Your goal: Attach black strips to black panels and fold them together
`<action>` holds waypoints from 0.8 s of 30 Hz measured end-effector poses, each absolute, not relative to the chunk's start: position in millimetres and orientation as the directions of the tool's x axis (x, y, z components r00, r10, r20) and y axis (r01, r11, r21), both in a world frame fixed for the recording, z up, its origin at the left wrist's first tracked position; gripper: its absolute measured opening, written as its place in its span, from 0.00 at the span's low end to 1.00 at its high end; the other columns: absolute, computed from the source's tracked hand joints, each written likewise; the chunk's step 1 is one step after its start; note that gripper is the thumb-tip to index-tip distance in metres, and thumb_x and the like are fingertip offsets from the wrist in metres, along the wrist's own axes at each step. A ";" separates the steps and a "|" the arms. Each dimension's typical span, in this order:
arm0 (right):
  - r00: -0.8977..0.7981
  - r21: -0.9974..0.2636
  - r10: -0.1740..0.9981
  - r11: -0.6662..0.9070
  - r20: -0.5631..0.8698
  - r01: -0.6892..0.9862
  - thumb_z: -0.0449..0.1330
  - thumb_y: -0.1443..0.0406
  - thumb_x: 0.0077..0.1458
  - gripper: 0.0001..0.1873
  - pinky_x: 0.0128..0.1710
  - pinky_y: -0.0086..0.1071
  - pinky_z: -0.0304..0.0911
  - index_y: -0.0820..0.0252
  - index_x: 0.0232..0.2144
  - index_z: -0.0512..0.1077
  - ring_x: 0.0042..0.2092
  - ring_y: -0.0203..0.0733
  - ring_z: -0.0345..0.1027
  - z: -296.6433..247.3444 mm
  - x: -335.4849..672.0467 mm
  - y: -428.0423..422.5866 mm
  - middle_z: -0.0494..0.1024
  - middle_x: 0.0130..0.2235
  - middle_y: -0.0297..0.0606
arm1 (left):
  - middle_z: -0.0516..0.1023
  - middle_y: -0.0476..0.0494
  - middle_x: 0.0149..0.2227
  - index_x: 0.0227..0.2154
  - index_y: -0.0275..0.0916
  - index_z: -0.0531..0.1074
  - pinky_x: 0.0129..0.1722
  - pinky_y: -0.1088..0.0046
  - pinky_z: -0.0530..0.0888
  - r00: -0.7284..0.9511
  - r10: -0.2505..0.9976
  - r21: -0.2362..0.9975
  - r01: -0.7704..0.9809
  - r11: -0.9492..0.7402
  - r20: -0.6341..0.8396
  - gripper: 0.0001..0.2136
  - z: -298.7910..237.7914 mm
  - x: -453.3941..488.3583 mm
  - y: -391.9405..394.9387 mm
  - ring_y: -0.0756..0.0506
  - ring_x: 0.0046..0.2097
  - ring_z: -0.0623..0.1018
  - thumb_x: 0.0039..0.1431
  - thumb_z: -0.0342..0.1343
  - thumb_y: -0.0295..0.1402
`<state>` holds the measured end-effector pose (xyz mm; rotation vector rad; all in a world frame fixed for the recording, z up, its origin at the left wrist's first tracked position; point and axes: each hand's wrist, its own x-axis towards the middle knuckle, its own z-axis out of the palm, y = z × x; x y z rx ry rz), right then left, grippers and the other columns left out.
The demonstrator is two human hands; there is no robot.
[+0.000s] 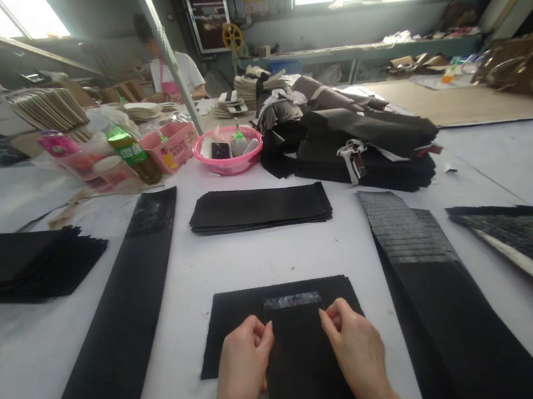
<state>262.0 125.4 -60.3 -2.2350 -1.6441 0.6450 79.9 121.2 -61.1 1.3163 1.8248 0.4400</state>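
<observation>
Left hand and right hand pinching opposite edges of long thin black strip with shiny end band; strip overlapping flat black rectangular sheet. Seemingly, hands aligning strip over sheet; next move probably calling for keeping edges straight.

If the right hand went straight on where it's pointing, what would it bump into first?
Probably the stack of black pieces, once the right hand passes over the black sheet; it might brush that first, as height is unclear.
</observation>
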 end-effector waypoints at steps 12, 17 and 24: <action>0.219 -0.350 0.962 -0.265 -0.165 0.899 0.51 0.57 0.62 0.12 0.22 0.29 0.48 0.53 0.28 0.64 0.26 0.42 0.71 -50.7 260.8 125.6 0.74 0.23 0.30 | 0.73 0.50 0.22 0.25 0.40 0.64 0.23 0.75 0.56 -0.160 0.964 0.447 0.862 0.241 -0.213 0.12 -60.0 82.9 119.3 0.49 0.24 0.74 0.64 0.48 0.38; 0.206 -0.313 0.972 -0.231 -0.111 0.921 0.52 0.59 0.62 0.10 0.22 0.28 0.46 0.53 0.29 0.64 0.26 0.41 0.71 -48.5 259.2 123.6 0.74 0.24 0.30 | 0.76 0.47 0.32 0.38 0.39 0.68 0.29 0.72 0.65 -0.117 0.993 0.261 0.959 0.113 0.003 0.05 -58.9 90.7 112.4 0.45 0.32 0.76 0.64 0.48 0.30; 0.171 -0.326 0.981 -0.193 -0.093 0.926 0.52 0.58 0.62 0.10 0.23 0.28 0.48 0.54 0.30 0.64 0.27 0.39 0.71 -48.6 267.9 123.3 0.74 0.25 0.30 | 0.72 0.44 0.47 0.53 0.42 0.65 0.43 0.63 0.70 0.334 0.929 0.131 0.925 -0.355 0.163 0.17 -61.9 92.8 114.2 0.42 0.46 0.71 0.63 0.49 0.23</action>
